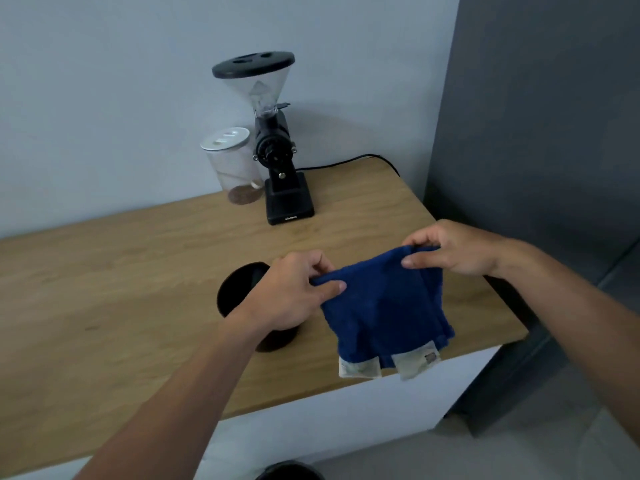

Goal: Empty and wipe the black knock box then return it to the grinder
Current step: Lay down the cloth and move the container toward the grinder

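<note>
A blue cloth (384, 306) with pale hems hangs above the wooden counter (138, 271), stretched between both hands. My left hand (294, 292) pinches its left top corner and my right hand (457, 249) pinches its right top corner. The black knock box (239, 289), a round open cup, stands on the counter under my left hand, which hides part of it. The black grinder (277, 157) with its clear hopper stands at the back by the wall, apart from the knock box.
A clear jar (232, 164) with a white lid and some grounds sits left of the grinder. A black cable (346, 162) runs behind it. The counter ends at the right, beside a grey wall. A dark round object (291, 471) shows on the floor below.
</note>
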